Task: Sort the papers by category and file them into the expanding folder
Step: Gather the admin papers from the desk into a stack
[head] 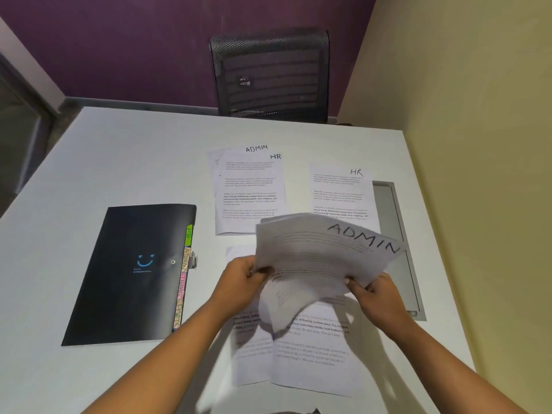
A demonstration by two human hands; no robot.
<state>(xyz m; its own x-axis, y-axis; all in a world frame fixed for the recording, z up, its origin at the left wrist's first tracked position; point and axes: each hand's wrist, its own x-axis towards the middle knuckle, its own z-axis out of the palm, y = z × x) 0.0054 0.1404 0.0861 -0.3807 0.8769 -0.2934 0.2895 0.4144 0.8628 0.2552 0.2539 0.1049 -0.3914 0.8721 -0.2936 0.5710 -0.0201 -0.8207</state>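
Head view, the only one.

- Left hand (242, 277) and right hand (377, 291) are both raised over the table (119, 150). Each has its fingers curled in a pinch on the near edge of a held sheaf (322, 252), the left at its left corner and the right at its right corner.
- The top sheet is marked ADMIN. The sheaf is blurred, so I can't count its sheets; it looks like several.
- A lower sheet (274, 309) droops out beneath the sheaf and curls toward the table.
- More printed sheets (307, 357) lie flat below the hands.
- Far centre is a pile (251, 192) showing ADMIN and HR headings. To its right, apart from it, is a single HR sheet (343, 195).
- The expanding folder (134, 273) is black and lies flat and closed to the left of the hands. Its coloured tabs (183, 279) show along its right edge, the topmost green.
- A mesh chair (268, 76) stands beyond the table. A recessed tray (394, 234) sits at the table's right side.

Handling, as I judge it:
- The paper is light, limp and slick sheet against sheet. Held only at the corners, it sags and fans.
- A better hold is mid-edge, thumb on top and fingers under, after squaring the sheaf against the table.
- The folder is stiffer; hold its cover near the clasp.
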